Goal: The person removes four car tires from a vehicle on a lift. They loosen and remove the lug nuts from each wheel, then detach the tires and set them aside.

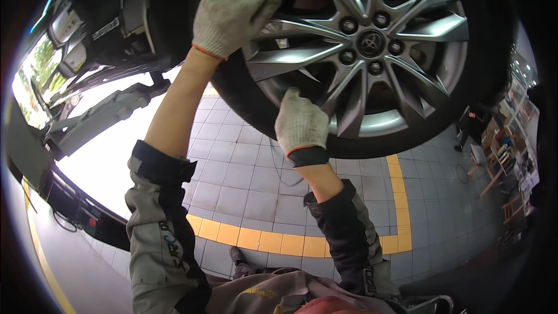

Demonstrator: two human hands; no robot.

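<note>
Up top, the frame-cropped wheel (371, 43) was seen face-on; its left edge was overlapped by the left hand (228, 14), fingers extended; the right hand (301, 121) was curled, its grip unclear.

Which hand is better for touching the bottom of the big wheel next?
Probably the right hand: it's at the lower left of the wheel, nearer the bottom, while the left hand is higher, at the upper left.

Off-white knit gloves (229, 14), orange cuff edging (209, 53), black wrist band (308, 156) on the right, grey-and-black sleeves (160, 227), lettering on both, grey top (288, 286), yellow chest print (260, 292), dark shoe (236, 254) low in my feed
</note>
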